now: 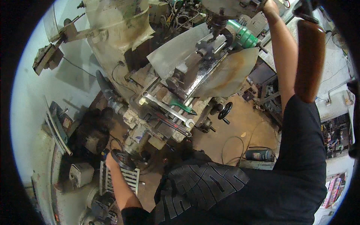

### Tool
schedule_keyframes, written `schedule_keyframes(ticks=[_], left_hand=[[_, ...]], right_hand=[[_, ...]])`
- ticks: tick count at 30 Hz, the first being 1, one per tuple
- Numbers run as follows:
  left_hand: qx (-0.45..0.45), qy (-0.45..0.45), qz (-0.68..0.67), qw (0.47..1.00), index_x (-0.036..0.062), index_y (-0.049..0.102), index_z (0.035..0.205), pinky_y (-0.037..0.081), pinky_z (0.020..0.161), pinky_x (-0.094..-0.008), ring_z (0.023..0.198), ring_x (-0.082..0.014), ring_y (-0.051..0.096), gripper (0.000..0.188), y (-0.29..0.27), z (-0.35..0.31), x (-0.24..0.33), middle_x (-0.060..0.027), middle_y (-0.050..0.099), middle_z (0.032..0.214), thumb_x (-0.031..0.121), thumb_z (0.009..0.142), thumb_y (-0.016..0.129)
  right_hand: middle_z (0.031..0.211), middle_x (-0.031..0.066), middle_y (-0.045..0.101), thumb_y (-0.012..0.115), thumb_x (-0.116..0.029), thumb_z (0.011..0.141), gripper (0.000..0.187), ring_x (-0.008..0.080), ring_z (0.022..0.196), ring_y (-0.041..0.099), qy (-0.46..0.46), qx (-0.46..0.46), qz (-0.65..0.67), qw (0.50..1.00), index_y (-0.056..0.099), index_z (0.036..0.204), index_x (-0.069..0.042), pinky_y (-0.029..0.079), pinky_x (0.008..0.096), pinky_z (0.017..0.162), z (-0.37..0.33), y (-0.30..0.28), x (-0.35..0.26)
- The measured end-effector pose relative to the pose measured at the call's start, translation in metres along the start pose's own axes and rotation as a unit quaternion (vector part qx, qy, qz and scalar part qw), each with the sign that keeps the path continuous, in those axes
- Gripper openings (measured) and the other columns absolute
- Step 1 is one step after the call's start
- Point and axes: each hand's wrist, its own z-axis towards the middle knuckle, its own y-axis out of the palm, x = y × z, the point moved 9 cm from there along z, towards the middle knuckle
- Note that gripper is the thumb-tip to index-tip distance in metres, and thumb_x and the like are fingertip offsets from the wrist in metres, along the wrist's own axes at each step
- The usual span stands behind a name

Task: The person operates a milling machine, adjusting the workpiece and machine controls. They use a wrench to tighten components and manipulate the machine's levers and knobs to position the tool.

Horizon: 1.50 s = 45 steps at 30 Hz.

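Observation:
My left hand [110, 159] is low on the left, closed at the rim of a dark handwheel [124, 159] on the milling machine, seemingly around its crank handle; the fingers are partly hidden. My right arm reaches up, and my right hand [269, 7] is at the machine's head [228, 8] near the upper edge, its fingers hidden. Below the head, the spindle tool [217, 28] stands over a dark round-lobed metal piece [205, 48] on the machine table [202, 77]. A combination wrench [167, 108], a green-handled brush [183, 107] and a red-and-black wrench [173, 125] lie in front.
Bent sheet guards [228, 75] flank the table. A black handwheel [225, 110] sticks out at the front right. A brown cylindrical handle [310, 62] hangs close at the upper right. A dark cylinder [259, 155] with a hose lies on the right; a slatted grate [129, 178] is below my left hand.

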Motion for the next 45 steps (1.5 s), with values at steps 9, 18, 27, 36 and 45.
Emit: schedule_keyframes(ticks=[9,18,27,36,45], left_hand=[[0.064,-0.014,0.049,0.997,0.0067,0.067,0.11,0.056,0.073,-0.0465,0.086,-0.0398,0.07,0.031,0.047,-0.111,0.015,-0.0188,0.072,0.097,0.026,0.086,0.067],[0.209,0.015,0.016,0.978,0.0064,0.067,0.106,0.055,0.071,-0.048,0.091,-0.0381,0.07,0.026,-0.071,-0.071,0.012,-0.02,0.071,0.096,0.024,0.086,0.066],[-0.013,0.074,0.052,0.996,0.0072,0.066,0.123,0.054,0.092,-0.0455,0.113,-0.0343,0.064,0.052,0.038,-0.032,0.026,-0.0181,0.067,0.122,0.042,0.085,0.069],[0.007,0.014,0.093,0.996,0.0034,0.068,0.115,0.054,0.086,-0.0466,0.103,-0.0411,0.066,0.043,-0.001,-0.098,0.002,-0.0207,0.07,0.11,0.03,0.081,0.072],[0.023,0.12,-0.012,0.992,0.0021,0.066,0.111,0.055,0.085,-0.0466,0.096,-0.0422,0.068,0.035,-0.046,-0.021,0.019,-0.0213,0.071,0.103,0.026,0.086,0.066]], right_hand=[[0.108,0.0222,0.071,0.061,-0.037,0.087,0.038,0.0397,0.108,0.067,0.043,0.014,0.004,0.999,0.075,0.1,-0.005,0.052,0.0435,0.092,-0.001,-0.009,0.009],[0.11,0.0185,0.072,0.058,-0.043,0.085,0.043,0.0399,0.11,0.066,0.17,0.168,0.094,0.966,0.074,0.1,-0.005,0.052,0.0442,0.091,-0.008,-0.011,0.018],[0.098,0.0144,0.073,0.072,-0.043,0.076,0.05,0.0277,0.09,0.07,0.195,0.049,0.177,0.964,0.072,0.105,-0.002,0.053,0.0397,0.081,-0.077,-0.041,-0.013],[0.088,0.0082,0.071,0.071,-0.026,0.081,0.032,0.02,0.075,0.066,0.114,0.144,0.416,0.891,0.072,0.103,-0.002,0.053,0.0379,0.065,-0.076,-0.036,-0.015],[0.081,0.0096,0.071,0.069,-0.028,0.081,0.03,0.0216,0.069,0.066,0.108,0.097,0.354,0.924,0.073,0.094,-0.001,0.052,0.0391,0.06,-0.081,-0.051,-0.028]])
